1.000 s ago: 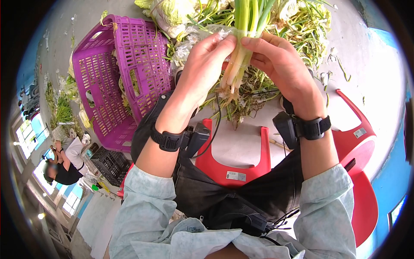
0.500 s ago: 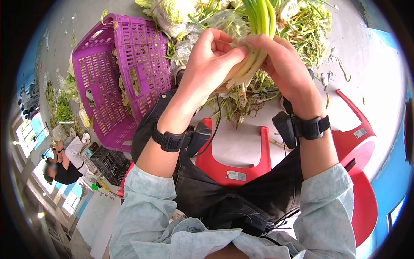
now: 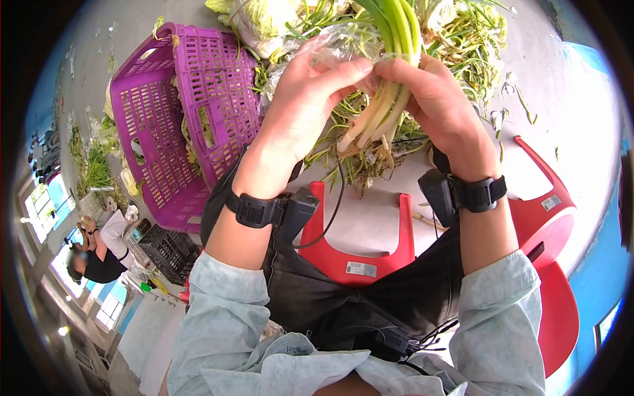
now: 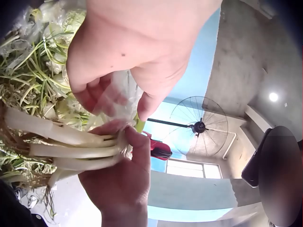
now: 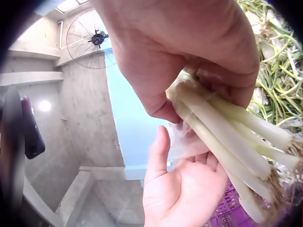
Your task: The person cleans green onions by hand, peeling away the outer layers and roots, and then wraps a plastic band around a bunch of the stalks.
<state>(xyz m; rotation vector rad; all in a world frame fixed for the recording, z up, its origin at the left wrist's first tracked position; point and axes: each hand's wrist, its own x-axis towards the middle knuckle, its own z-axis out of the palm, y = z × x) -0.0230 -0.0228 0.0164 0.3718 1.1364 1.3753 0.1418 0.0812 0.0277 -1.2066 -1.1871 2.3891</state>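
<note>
My right hand (image 3: 441,99) grips a small bunch of green onions (image 3: 382,112), its thumb across the stalks. The white root ends point down toward me and the green leaves run upward, away from me. Clear plastic film (image 3: 353,41) wraps the stalks and stretches to the left. My left hand (image 3: 305,96) holds this film, fingers curled into it, with the thumb reaching toward the right thumb. In the right wrist view the film (image 5: 182,139) lies over the left fingers, beside the white stalks (image 5: 222,132). Roots (image 5: 279,189) hang at the stalk ends.
A purple crate (image 3: 218,99) lies tipped at the left. Beyond the hands is a heap of green onions and trimmings (image 3: 472,59) with a napa cabbage (image 3: 264,23). A red stool (image 3: 356,264) stands between the knees. A person (image 3: 99,251) sits far left.
The left hand first came in over the stalks, then drew back left with the film, which now spreads wider. The right hand keeps its grip; the bunch has tilted slightly.
</note>
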